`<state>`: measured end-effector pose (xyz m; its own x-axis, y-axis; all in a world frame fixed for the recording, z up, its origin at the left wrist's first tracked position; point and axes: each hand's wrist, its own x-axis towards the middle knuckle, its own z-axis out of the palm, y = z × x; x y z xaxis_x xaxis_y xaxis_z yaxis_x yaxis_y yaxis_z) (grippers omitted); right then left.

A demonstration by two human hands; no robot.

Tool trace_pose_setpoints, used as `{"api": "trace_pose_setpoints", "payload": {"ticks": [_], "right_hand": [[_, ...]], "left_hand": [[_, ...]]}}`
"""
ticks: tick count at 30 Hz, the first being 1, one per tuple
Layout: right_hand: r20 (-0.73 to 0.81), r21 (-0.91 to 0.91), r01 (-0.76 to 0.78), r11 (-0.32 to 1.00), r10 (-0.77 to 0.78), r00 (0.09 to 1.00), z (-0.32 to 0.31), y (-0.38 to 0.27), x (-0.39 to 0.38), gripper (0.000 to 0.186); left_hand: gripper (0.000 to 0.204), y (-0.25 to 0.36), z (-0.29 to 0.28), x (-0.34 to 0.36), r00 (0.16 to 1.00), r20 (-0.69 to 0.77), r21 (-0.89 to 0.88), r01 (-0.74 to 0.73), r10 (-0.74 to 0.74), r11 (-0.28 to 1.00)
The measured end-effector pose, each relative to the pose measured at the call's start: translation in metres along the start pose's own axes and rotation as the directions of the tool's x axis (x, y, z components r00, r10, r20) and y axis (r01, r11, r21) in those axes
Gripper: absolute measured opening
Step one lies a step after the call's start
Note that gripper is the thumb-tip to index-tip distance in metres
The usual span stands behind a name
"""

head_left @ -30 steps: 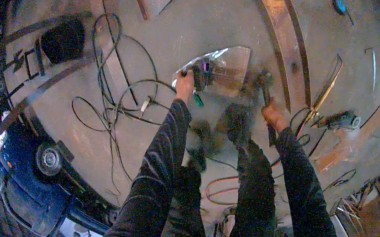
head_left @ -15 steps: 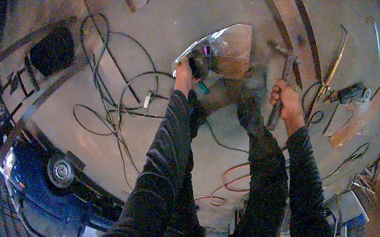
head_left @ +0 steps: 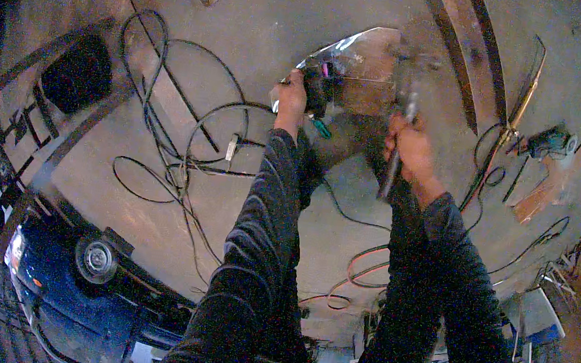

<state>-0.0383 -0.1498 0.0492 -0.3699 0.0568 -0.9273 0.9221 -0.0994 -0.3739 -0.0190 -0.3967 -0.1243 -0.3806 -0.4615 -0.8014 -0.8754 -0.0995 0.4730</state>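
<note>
My left hand [head_left: 290,101] is closed on the left edge of a bent sheet-metal piece [head_left: 374,59], which has a bright curved rim and a brownish face. My right hand [head_left: 413,152] is wrapped round the handle of a hammer [head_left: 389,172]. The hammer's head is smeared by motion and hangs over or beside the right edge of the piece; I cannot tell whether they touch. Close to my left hand are a dark shape with a purple spot and a small green item [head_left: 322,128]. My legs stand on both sides, partly hiding the floor below the piece.
Black cables [head_left: 195,125] lie looped at left, with a small pale block [head_left: 231,150] among them. Curved steel beams [head_left: 487,49], a brass-coloured torch [head_left: 525,102], an angle grinder [head_left: 551,142] and a brown offcut [head_left: 533,202] lie at right. A blue vehicle [head_left: 96,321] stands lower left.
My right hand has brought the hammer leftward to the sheet-metal piece's right side. My left hand and the piece appear shifted slightly right and up, as the view has also moved.
</note>
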Motion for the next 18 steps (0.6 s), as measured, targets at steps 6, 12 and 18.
{"api": "trace_pose_setpoints", "payload": {"ticks": [6,12,18], "right_hand": [[0.257,-0.316,-0.161,0.935,0.247,0.934,0.042,0.053,0.023,0.017],[0.429,-0.285,-0.136,0.949,0.253,0.867,0.034,0.027,0.022,0.014],[0.301,-0.334,-0.151,0.93,0.257,0.918,0.062,0.065,0.028,0.013]], "left_hand": [[0.063,0.028,-0.024,-0.025,0.99,0.141,0.032,-0.017,0.012,0.999],[0.058,-0.038,-0.188,-0.132,0.926,0.375,0.476,-0.233,0.044,0.848],[0.046,-0.136,-0.303,-0.347,0.913,0.237,0.739,0.052,-0.332,0.671]]}}
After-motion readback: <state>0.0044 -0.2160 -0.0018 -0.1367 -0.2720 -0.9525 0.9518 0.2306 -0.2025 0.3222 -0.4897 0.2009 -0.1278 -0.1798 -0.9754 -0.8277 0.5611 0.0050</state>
